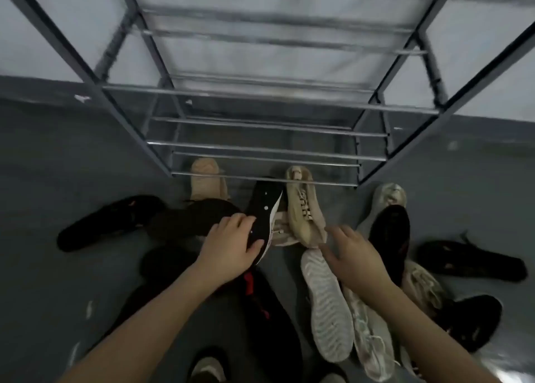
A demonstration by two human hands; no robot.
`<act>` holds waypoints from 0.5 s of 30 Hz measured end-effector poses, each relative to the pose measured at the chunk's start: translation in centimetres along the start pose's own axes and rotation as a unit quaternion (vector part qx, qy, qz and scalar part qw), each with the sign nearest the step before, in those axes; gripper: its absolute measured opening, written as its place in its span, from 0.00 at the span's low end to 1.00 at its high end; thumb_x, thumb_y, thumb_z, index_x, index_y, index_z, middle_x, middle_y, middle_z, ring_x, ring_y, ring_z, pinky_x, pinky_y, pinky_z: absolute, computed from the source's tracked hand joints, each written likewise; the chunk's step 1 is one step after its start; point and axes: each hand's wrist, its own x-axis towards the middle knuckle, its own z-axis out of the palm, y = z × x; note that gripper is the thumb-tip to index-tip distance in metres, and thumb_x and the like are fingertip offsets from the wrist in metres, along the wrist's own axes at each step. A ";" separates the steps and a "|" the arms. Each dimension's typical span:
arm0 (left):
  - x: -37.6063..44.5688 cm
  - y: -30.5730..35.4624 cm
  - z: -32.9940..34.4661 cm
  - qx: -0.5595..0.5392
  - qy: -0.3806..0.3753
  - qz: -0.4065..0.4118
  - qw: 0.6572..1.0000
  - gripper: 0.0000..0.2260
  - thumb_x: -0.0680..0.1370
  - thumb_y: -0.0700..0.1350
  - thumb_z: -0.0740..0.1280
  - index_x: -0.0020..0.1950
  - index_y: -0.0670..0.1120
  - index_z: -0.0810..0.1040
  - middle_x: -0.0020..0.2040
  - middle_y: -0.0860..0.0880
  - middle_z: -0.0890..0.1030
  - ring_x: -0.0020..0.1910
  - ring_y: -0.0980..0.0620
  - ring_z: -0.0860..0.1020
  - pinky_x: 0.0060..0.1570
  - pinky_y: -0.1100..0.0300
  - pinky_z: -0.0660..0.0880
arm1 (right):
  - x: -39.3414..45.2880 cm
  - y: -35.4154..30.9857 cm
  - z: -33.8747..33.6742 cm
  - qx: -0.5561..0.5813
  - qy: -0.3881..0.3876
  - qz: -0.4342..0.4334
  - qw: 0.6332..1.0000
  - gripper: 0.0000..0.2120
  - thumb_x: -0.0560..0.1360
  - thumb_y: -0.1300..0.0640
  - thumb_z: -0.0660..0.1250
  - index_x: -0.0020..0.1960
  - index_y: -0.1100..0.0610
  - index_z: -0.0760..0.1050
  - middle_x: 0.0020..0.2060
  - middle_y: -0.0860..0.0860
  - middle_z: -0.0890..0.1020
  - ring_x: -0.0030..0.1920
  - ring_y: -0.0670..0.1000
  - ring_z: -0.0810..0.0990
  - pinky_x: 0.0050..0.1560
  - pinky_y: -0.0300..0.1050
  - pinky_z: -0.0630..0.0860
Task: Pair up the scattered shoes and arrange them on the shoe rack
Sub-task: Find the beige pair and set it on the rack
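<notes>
- Here, my left hand (231, 246) grips one black sole-up shoe (265, 212), fingers (240, 219) curled over its edge, thumb on the sole; its toe points at the shoe rack (269, 148).
- My right hand (354, 255) hovers with fingers spread and slack, holding nothing, just above one white sole-up sneaker (325, 307).
- Two beige shoes (304, 209) lie by the rack's lowest bar, one partly under it.
- Roughly six black shoes scatter on the grey floor (43, 165); they blur into each other in the dim light, so I cannot count them exactly.
- Pale laced sneakers sit at right, partly hidden by my arm.
- The rack's rails hold nothing; its top is cut off.
</notes>
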 end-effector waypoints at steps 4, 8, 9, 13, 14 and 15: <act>5.2 -1.8 7.2 0.023 -0.003 0.036 0.999 0.26 0.77 0.57 0.60 0.72 0.48 0.61 0.69 0.47 0.66 0.65 0.46 0.67 0.62 0.53 0.66 | 5.6 2.1 7.1 0.004 0.023 0.028 0.999 0.26 0.74 0.39 0.60 0.66 0.53 0.67 0.58 0.53 0.76 0.58 0.56 0.74 0.55 0.51 0.71; 9.3 -3.2 12.3 0.049 0.012 0.069 0.996 0.28 0.77 0.57 0.59 0.74 0.49 0.57 0.73 0.46 0.60 0.68 0.45 0.63 0.64 0.51 0.63 | 9.2 3.6 12.8 -0.004 0.067 0.081 0.994 0.39 0.64 0.28 0.60 0.65 0.53 0.62 0.58 0.55 0.75 0.56 0.59 0.75 0.53 0.54 0.71; 10.0 -3.5 13.2 0.055 0.021 0.075 0.995 0.29 0.77 0.58 0.59 0.74 0.49 0.56 0.74 0.46 0.58 0.68 0.44 0.62 0.65 0.51 0.62 | 9.8 3.9 13.8 -0.004 0.074 0.088 0.993 0.43 0.61 0.26 0.59 0.66 0.53 0.61 0.58 0.56 0.74 0.57 0.60 0.75 0.54 0.55 0.71; 10.4 -3.5 15.4 0.078 0.082 0.055 0.992 0.29 0.76 0.58 0.60 0.74 0.48 0.58 0.75 0.47 0.58 0.68 0.46 0.60 0.66 0.51 0.59 | 11.2 4.0 16.3 -0.020 0.099 0.108 0.989 0.48 0.58 0.27 0.66 0.68 0.53 0.57 0.59 0.57 0.73 0.57 0.60 0.74 0.55 0.56 0.70; 10.2 -3.5 15.7 0.075 0.093 0.052 0.991 0.28 0.76 0.57 0.60 0.74 0.48 0.59 0.75 0.48 0.59 0.68 0.46 0.60 0.66 0.51 0.58 | 11.3 3.9 16.6 -0.015 0.106 0.113 0.988 0.47 0.59 0.29 0.68 0.68 0.53 0.57 0.59 0.57 0.73 0.57 0.60 0.74 0.55 0.57 0.69; 10.0 -3.3 15.8 0.071 0.099 0.051 0.991 0.28 0.77 0.57 0.59 0.74 0.49 0.59 0.75 0.48 0.59 0.68 0.46 0.61 0.66 0.51 0.58 | 11.4 3.8 16.8 0.001 0.114 0.115 0.987 0.45 0.60 0.31 0.69 0.67 0.52 0.57 0.59 0.57 0.72 0.57 0.61 0.73 0.56 0.57 0.68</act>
